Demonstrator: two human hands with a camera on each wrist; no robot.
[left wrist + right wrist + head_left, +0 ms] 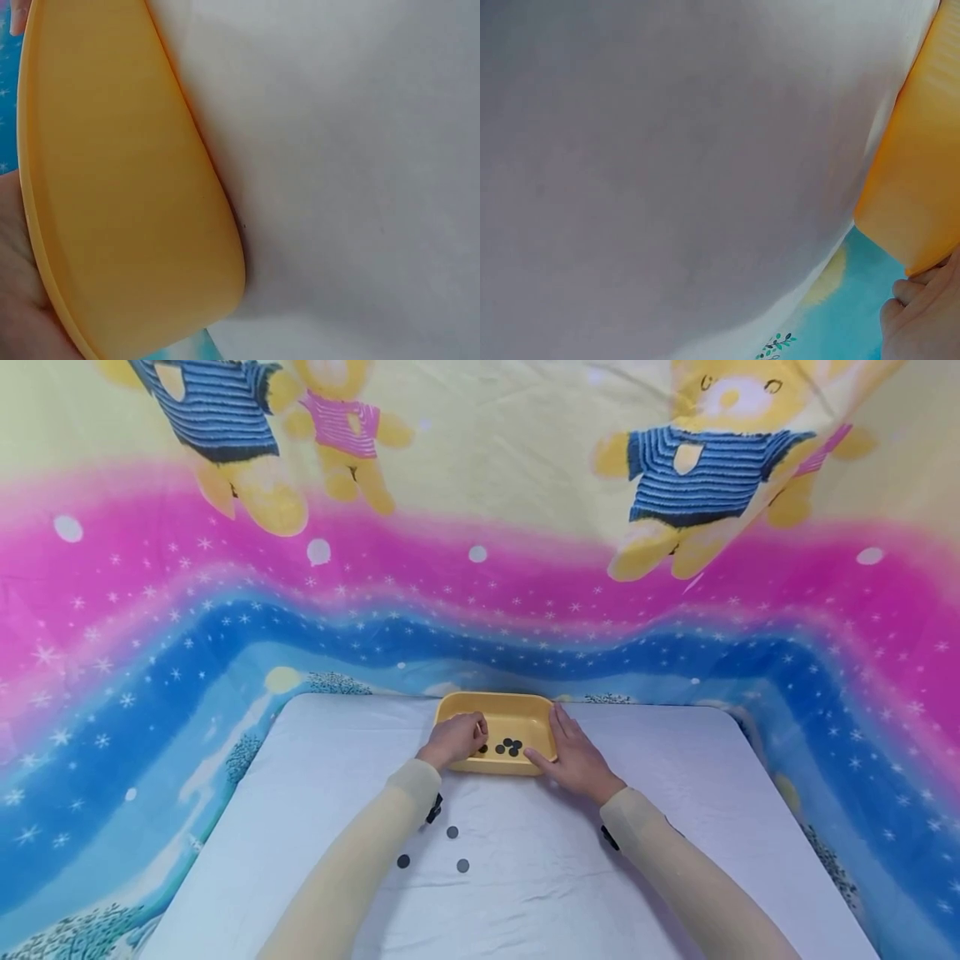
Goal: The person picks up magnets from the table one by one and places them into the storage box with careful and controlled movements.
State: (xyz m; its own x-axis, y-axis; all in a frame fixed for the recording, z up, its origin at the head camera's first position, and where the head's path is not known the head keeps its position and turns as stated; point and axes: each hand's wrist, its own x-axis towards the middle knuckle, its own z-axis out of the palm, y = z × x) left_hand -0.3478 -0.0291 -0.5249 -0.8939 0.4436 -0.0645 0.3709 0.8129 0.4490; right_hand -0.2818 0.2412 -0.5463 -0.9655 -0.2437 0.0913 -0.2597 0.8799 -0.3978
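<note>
A yellow rectangular tray (517, 714) stands at the table's far edge with several small black discs (513, 752) on its floor. My left hand (456, 739) reaches over the tray's left side, fingers bent inward, close above another black disc (483, 748). Whether anything is between those fingertips is hidden. At the right end, my right hand (576, 760) holds the tray, thumb over the front right rim and fingers along the outer wall. The tray's outer wall (135, 187) fills much of the left wrist view. In the right wrist view, knuckles of the right hand (926, 307) touch its rim.
Three loose discs, one of them dark (403, 861), lie on the white tablecloth (540, 877) nearer to me, between the forearms. Behind the table hangs a patterned cloth (480, 585) with bears, rising right at the far edge.
</note>
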